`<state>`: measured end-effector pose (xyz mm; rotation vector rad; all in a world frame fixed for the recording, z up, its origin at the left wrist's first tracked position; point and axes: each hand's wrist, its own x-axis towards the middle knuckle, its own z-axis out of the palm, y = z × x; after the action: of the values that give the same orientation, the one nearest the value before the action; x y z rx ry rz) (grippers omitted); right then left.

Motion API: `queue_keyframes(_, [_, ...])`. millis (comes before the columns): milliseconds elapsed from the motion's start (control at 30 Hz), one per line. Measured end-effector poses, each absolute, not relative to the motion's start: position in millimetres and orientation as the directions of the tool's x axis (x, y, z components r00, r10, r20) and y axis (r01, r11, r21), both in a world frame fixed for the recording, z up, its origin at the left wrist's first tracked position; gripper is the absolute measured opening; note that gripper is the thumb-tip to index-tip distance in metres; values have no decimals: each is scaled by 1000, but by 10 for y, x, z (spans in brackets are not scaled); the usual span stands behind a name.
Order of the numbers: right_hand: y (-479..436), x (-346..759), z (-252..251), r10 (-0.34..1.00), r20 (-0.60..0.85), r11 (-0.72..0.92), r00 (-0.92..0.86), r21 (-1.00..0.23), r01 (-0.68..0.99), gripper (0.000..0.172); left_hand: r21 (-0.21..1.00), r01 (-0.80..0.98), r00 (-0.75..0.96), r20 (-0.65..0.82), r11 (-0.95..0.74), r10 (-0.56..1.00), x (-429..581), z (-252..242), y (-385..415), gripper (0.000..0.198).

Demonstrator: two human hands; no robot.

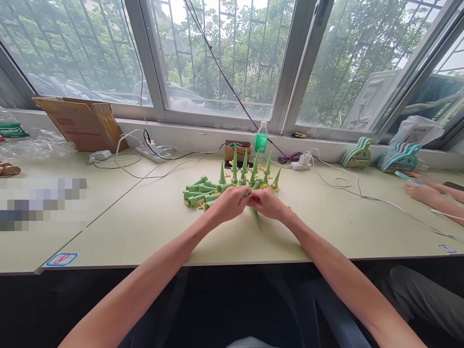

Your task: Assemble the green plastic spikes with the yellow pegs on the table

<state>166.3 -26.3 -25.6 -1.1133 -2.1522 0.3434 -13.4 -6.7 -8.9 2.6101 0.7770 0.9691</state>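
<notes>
My left hand is curled round a green piece and my right hand has its fingers bunched against it, exact pinch hidden; a green spike points down toward me under them, near the tubes on the table. Looks like light, stiff plastic, maybe slick, not very fragile. I'd grip the thick end and keep off the tapered tip, which gives less purchase.
</notes>
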Motion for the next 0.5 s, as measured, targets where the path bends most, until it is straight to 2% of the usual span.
queue_keyframes(233, [-268,1647,-245,799,479,592,-365,-516,619,22,441,420,546,576,-793,609,-124,-113,-39,19])
queue_keyframes(500, [-257,1640,-256,800,484,588,-355,-515,623,23,431,407,570,569,-805,593,-134,-104,-49,21])
